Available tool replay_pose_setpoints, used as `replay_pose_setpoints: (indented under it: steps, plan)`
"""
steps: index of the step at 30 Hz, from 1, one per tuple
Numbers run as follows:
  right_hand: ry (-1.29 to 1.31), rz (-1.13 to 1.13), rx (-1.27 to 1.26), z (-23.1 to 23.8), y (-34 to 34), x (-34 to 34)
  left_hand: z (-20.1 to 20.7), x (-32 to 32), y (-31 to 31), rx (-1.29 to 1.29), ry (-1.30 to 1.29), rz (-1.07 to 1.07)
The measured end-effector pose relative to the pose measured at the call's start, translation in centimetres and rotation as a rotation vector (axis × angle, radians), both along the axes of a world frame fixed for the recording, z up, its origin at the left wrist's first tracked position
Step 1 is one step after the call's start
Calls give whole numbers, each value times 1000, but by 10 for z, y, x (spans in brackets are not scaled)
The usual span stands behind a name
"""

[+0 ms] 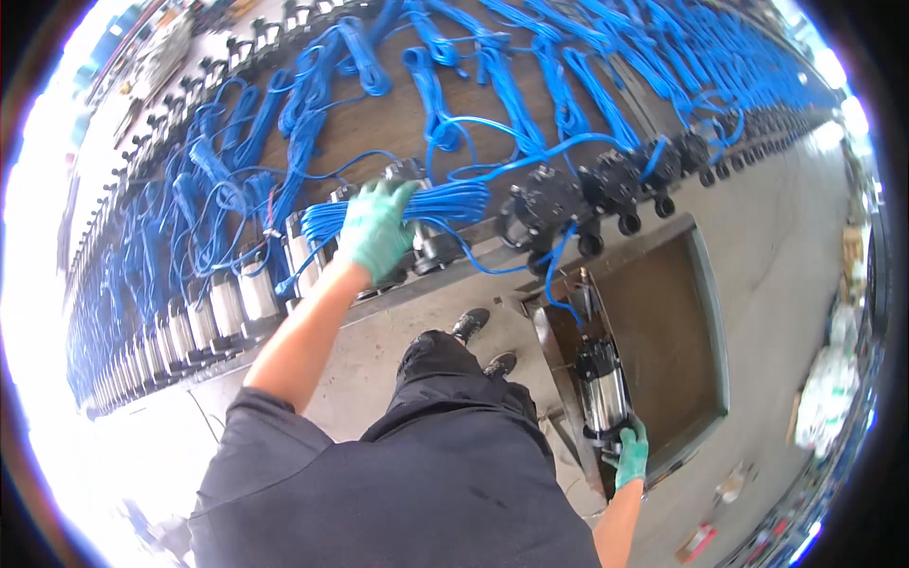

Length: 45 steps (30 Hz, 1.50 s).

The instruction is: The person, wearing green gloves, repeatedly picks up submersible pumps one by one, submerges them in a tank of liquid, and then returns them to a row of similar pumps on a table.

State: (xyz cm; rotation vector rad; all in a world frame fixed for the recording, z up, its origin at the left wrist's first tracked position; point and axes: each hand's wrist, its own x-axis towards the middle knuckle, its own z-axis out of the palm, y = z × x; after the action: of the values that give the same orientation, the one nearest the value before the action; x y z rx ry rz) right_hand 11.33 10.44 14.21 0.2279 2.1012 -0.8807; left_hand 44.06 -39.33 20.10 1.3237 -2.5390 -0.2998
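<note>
My left hand (375, 229), in a green glove, grips a coiled bundle of blue cable (451, 201) above the edge of the long bench. Blue cable runs from the bundle toward the right and down to a pump (604, 396) with a shiny steel body and black ends. That pump lies in a narrow metal trough along the left side of a low cart (705, 284). At the pump's near black end is my right hand (631, 456), also gloved in green, its fingers closed around the end; some fingertips are hidden.
The long bench (398, 118) carries many blue cable bundles, with steel-bodied pumps (227, 305) lined along its edge. Several black pump heads (554, 201) stand near the cart. Concrete floor (772, 275) lies to the right, with plastic-wrapped goods (828, 398) farther off.
</note>
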Motion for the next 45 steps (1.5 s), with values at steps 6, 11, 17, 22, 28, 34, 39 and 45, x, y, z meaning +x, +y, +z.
replay_pose_setpoints:
  steps: [6,11,17,22,28,34,39,45]
  plan:
    - [-77,-15,-134,-11,11,-8,-32,30,-52,230,-382,-13]
    - [-84,-44,-154,-9,11,-8,33,56,0,-194,-2,100]
    - [-25,-30,-210,-9,-1,-2,104,133,92,-98,856,409]
    - [-46,-87,-443,-18,21,12,121,219,198,310,1472,379]
    - [-77,158,-377,42,-1,53,78,342,333,85,1640,690]
    - [-81,540,-340,68,-93,217,23,500,496,-440,1164,1110]
    - [9,1113,-486,21,-146,362,12,586,628,-478,485,1468]
    - [-148,1325,-196,-34,-205,566,-7,646,732,-274,243,1827]
